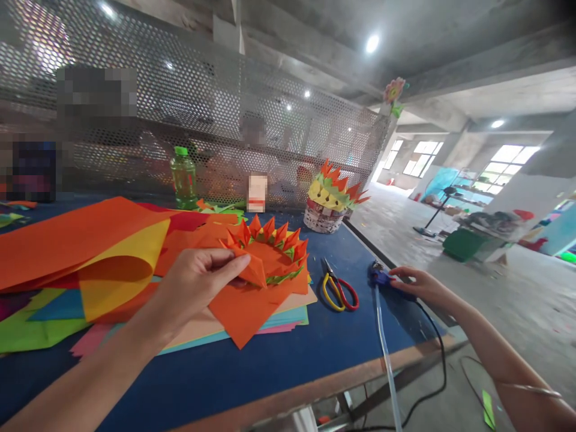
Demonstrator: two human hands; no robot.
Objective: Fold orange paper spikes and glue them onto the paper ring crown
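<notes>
My left hand (198,288) pinches a folded orange paper piece (252,269) between thumb and fingertips. Just behind that piece lies a ring of pointed orange and green folded paper (288,243), on orange sheets. At the table's right edge, my right hand (420,285) has its fingers on a blue glue gun (382,277). A long clear glue stick (384,354) sticks out of the gun towards me, and a black cord (443,360) hangs from it. Scissors (338,288) with one yellow and one red handle rest between my hands, blades pointing away.
Stacked coloured paper sheets (108,252) spread over the left of the blue table (202,384). Behind them stand a green-capped bottle (183,180) and a perforated metal screen (279,120). A finished-looking yellow and orange paper ring sits on a round base (323,217) at the back right.
</notes>
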